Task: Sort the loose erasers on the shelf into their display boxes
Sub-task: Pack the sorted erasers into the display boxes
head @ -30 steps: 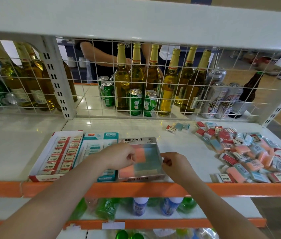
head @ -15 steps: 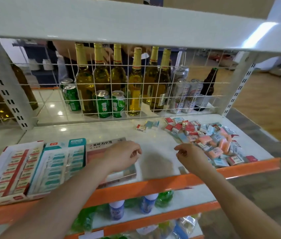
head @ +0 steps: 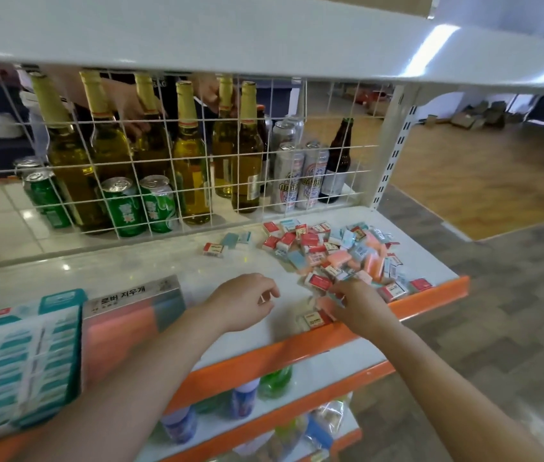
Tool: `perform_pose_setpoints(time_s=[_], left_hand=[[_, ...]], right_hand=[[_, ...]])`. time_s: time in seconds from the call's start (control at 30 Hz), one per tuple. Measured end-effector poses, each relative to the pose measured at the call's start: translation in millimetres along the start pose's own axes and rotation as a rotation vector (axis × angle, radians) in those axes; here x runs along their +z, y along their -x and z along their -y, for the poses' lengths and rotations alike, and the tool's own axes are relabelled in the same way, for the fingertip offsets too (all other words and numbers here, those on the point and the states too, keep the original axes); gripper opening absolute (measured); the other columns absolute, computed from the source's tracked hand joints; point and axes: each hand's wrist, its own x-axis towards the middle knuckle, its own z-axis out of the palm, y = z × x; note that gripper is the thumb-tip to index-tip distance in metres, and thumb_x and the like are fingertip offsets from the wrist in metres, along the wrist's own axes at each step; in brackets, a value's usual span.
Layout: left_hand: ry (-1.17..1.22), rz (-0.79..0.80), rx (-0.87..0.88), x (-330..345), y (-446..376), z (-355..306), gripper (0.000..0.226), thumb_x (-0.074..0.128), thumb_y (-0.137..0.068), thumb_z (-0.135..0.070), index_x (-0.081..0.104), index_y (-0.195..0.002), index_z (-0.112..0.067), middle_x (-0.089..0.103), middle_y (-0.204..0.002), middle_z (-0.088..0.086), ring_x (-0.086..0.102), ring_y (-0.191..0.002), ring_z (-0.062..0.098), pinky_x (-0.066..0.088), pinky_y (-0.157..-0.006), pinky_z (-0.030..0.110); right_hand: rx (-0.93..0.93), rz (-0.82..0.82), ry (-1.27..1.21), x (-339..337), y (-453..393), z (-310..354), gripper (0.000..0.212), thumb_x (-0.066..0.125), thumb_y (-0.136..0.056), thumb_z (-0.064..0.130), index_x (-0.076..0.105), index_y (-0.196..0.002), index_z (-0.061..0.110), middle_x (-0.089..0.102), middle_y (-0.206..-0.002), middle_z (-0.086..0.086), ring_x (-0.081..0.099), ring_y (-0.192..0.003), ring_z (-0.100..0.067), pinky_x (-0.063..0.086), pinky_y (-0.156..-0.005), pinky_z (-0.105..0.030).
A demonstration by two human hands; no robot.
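Nearest, the left hand (head: 242,301) hovers over the white shelf (head: 150,261), fingers loosely curled and holding nothing. The right hand (head: 352,303) reaches into the near edge of the heap of loose erasers (head: 337,251); blur hides whether it grips one. The display boxes (head: 73,335) lie at left, partly cut off. Behind a wire grid (head: 197,161) stand bottles (head: 190,151) and cans, with wooden floor beyond.

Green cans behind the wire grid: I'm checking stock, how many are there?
4 green cans. Two stand side by side at front centre, one at far left, and one just behind it, showing mostly its top. The bottles may hide more.
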Motion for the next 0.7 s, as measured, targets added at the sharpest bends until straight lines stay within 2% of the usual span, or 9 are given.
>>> perform_pose_setpoints(time_s=[0.03, 0.1, 0.2, 0.33, 0.43, 0.5, 0.63, 0.7], left_hand=[[0.005, 0.000, -0.003, 0, -2, -1, 0.025, 0.051, -0.091, -0.024, 0.061, -0.114, -0.019, 0.059, -0.112, -0.001, 0.056, -0.100, 0.015, 0.045, -0.091, 0.033], [0.017, -0.003, -0.009, 1, -5, -1, 0.025, 0.052, -0.091, -0.024, 0.061, -0.113, -0.018, 0.059, -0.112, 0.000, 0.056, -0.099, 0.015, 0.045, -0.091, 0.032], [0.041, -0.003, -0.020, 2, -6, 1, 0.024, 0.052, -0.091, -0.023, 0.062, -0.112, -0.018, 0.060, -0.112, 0.000, 0.056, -0.098, 0.014, 0.046, -0.090, 0.031], [0.053, 0.000, -0.047, 2, -5, 6, 0.024, 0.052, -0.091, -0.023, 0.062, -0.113, -0.017, 0.059, -0.113, 0.000, 0.057, -0.098, 0.014, 0.046, -0.090, 0.031], [0.072, -0.008, -0.060, 2, -7, 7, 0.024, 0.053, -0.091, -0.023, 0.063, -0.112, -0.017, 0.061, -0.113, 0.000, 0.057, -0.098, 0.014, 0.046, -0.090, 0.031], [0.089, -0.013, -0.068, 2, -10, 5, 0.024, 0.054, -0.090, -0.022, 0.063, -0.112, -0.017, 0.060, -0.112, -0.001, 0.057, -0.097, 0.014, 0.046, -0.089, 0.030], [0.107, -0.043, -0.067, 8, -24, -8, 0.024, 0.056, -0.089, -0.022, 0.063, -0.111, -0.017, 0.060, -0.112, 0.000, 0.056, -0.097, 0.014, 0.046, -0.088, 0.028], [0.107, -0.056, -0.066, 12, -34, -20, 0.025, 0.057, -0.088, -0.023, 0.063, -0.111, -0.016, 0.059, -0.112, 0.001, 0.056, -0.099, 0.015, 0.046, -0.087, 0.029]], right_hand=[[-0.018, 0.018, 0.031, -2, -1, 2, 0.033, 0.049, -0.093, 0.029, 0.059, -0.121, 0.016, 0.056, -0.122, -0.006, 0.055, -0.104, -0.020, 0.043, -0.083, -0.024], [-0.038, 0.059, 0.071, -5, -4, 5, 0.033, 0.045, -0.095, 0.026, 0.057, -0.124, 0.014, 0.055, -0.123, -0.006, 0.053, -0.107, -0.021, 0.041, -0.080, -0.022], [-0.005, 0.096, 0.002, -5, -9, 5, 0.025, 0.048, -0.091, 0.020, 0.060, -0.112, 0.011, 0.062, -0.107, -0.007, 0.059, -0.093, -0.020, 0.044, -0.066, -0.019], [-0.015, 0.098, -0.032, -3, -16, 0, 0.017, 0.054, -0.086, 0.012, 0.049, -0.101, 0.015, 0.053, -0.085, 0.001, 0.052, -0.076, -0.014, 0.042, -0.061, -0.019], [-0.008, 0.037, -0.107, -7, -19, -7, 0.013, 0.055, -0.086, 0.010, 0.050, -0.097, 0.016, 0.053, -0.083, 0.002, 0.047, -0.066, -0.008, 0.039, -0.058, -0.019], [0.014, -0.024, -0.142, -12, -21, -13, 0.016, 0.053, -0.089, 0.010, 0.057, -0.104, 0.014, 0.056, -0.087, 0.001, 0.049, -0.065, -0.007, 0.041, -0.056, -0.017], [0.044, -0.108, -0.168, -23, -25, -26, 0.027, 0.048, -0.092, 0.008, 0.062, -0.115, 0.011, 0.064, -0.115, -0.007, 0.057, -0.087, -0.015, 0.045, -0.076, -0.020], [0.058, -0.115, -0.183, -27, -25, -33, 0.029, 0.047, -0.092, 0.006, 0.062, -0.117, 0.012, 0.063, -0.118, -0.005, 0.055, -0.087, -0.013, 0.041, -0.074, -0.019]])
